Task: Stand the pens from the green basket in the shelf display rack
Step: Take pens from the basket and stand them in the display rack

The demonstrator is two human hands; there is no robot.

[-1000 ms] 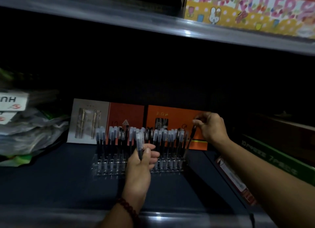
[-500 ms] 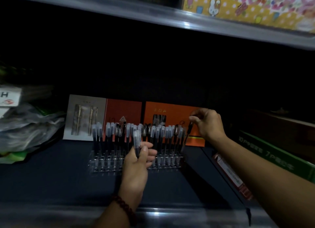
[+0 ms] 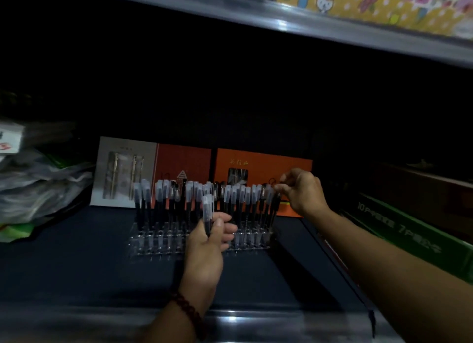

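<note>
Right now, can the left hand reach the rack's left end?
Probably yes: the left hand, gripping pens, is in front of the rack with nothing visible between, and the right hand pinches a pen at the right end.

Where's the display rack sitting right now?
Head view, centre: the clear display rack stands on the dark shelf before the orange boxes, behind the left hand holding a spare pen; the right hand pinches the end pen at its right end.
</note>
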